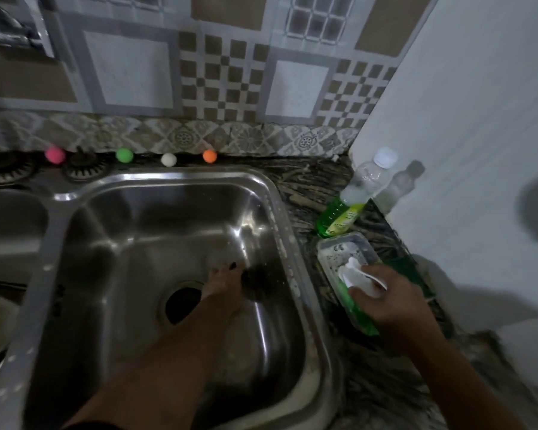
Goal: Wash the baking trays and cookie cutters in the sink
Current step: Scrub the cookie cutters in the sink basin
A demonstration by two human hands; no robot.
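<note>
My left hand (222, 287) reaches down into the steel sink (174, 178), just right of the drain (182, 305). A dark, blurred pad (257, 280) lies against its fingertips; whether the fingers close on it is unclear. Over the counter to the right of the sink, my right hand (392, 299) grips a green dish-soap bottle (362, 318), tipped over with its white cap (353, 270) pointing into a clear plastic tub (333, 252) that holds foamy residue. No baking tray or cookie cutter is in view.
A second green soap bottle (345, 212) with a white cap stands on the dark marbled counter (311, 181) beside the white wall (463, 135). Coloured balls (124, 155) line the tiled backsplash. A second basin (10, 225) lies to the left, with stove burners (81, 169) behind.
</note>
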